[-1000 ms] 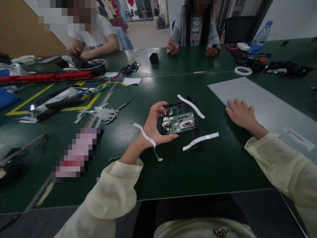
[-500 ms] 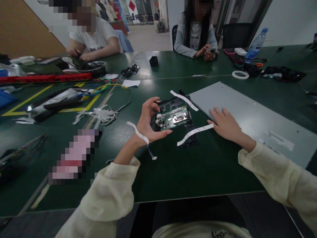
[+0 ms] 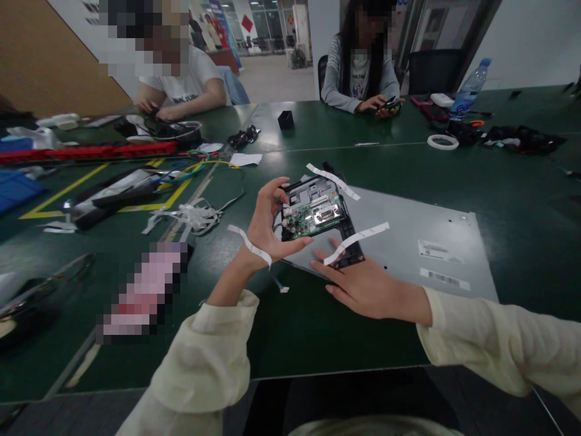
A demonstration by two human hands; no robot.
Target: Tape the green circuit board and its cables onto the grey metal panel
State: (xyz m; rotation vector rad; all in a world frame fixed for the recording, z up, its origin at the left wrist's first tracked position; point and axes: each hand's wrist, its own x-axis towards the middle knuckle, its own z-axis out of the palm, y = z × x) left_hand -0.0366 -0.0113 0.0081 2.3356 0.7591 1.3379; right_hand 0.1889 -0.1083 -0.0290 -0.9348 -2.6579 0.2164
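Note:
Between the thumb and fingers of my left hand [image 3: 263, 227] is a black plastic frame with a green circuit board [image 3: 305, 221] on it, tilted above the table. A metal video connector shows on the board. White tape strips hang from the frame, and one lies across my left wrist. Under the frame lies a flat grey metal panel [image 3: 399, 236] with two labels. My right hand [image 3: 363, 284] has its fingers stretched out on the panel's near left part. Its fingertips are partly hidden behind the frame and a tape strip. A thin cable [image 3: 280, 284] with a white plug hangs near my left wrist.
Left of my hands are a tangle of white strips [image 3: 195, 217], a phone-like pink object [image 3: 147, 290], and cables. Farther back sit a black cube [image 3: 285, 119], a tape roll [image 3: 442, 142] and a water bottle [image 3: 472, 88]. Two people sit across the table.
The grey panel has turned and slid left, beneath the frame. My right hand has moved left and nearer along with it. My left hand keeps its grip on the frame.

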